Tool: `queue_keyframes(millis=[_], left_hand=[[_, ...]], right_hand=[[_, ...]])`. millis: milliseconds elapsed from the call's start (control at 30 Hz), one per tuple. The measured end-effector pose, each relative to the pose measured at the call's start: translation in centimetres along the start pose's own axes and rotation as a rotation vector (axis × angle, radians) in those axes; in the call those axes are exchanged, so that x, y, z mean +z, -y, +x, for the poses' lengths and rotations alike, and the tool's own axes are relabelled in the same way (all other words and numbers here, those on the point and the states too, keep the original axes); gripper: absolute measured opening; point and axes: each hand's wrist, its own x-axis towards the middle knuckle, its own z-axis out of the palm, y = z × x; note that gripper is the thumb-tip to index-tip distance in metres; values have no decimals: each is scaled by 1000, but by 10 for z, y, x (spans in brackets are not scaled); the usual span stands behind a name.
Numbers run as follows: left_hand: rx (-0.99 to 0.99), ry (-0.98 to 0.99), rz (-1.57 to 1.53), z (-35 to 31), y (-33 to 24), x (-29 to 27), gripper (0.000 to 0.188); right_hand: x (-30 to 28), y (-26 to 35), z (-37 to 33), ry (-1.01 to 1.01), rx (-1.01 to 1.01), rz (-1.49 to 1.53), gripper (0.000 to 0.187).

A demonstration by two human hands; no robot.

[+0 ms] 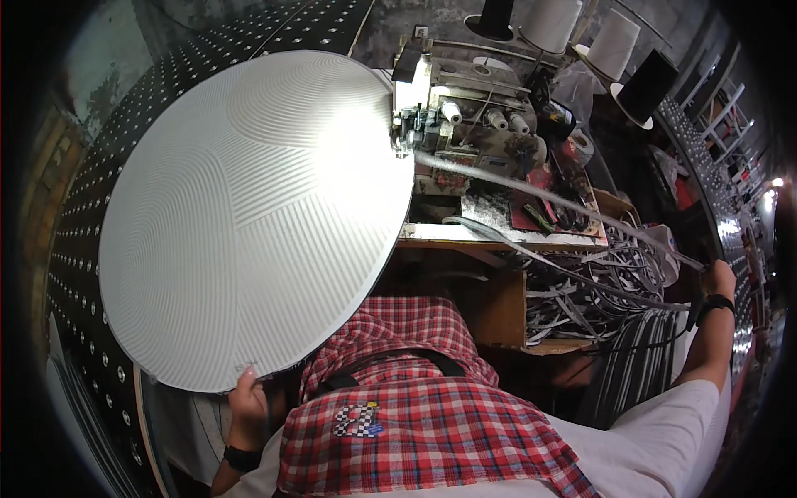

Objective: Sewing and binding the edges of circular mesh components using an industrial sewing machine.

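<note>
A large white oval mat with a ribbed, curving pattern lies at the left, its right edge under the lit head of a sewing machine. My left hand pinches the mat's near edge, thumb on top and the other fingers mostly hidden below. Far out to the right, my right hand is closed on a narrow grey fabric strip. That strip stretches from the machine head across to my right hand.
Right of my lap stands a cardboard box heaped with tangled grey strips. Black and white thread cones rise behind the machine. A perforated dark table extends under and beyond the mat. Small tools lie beside the machine.
</note>
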Motion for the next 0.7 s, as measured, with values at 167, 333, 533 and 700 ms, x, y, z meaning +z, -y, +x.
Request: queue_keyframes(millis=[167, 333, 533, 700], left_hand=[[-1, -194, -474, 8, -41, 30, 45], [9, -335, -264, 9, -39, 30, 47], [-21, -89, -73, -2, -11, 36, 42], [128, -144, -350, 10, -25, 28, 39]], right_hand=[[16, -47, 5, -105, 130, 1, 20], [-4, -42, -2, -67, 227, -130, 20], [76, -31, 54, 14, 174, -52, 25], [-9, 154, -22, 57, -475, 30, 21]])
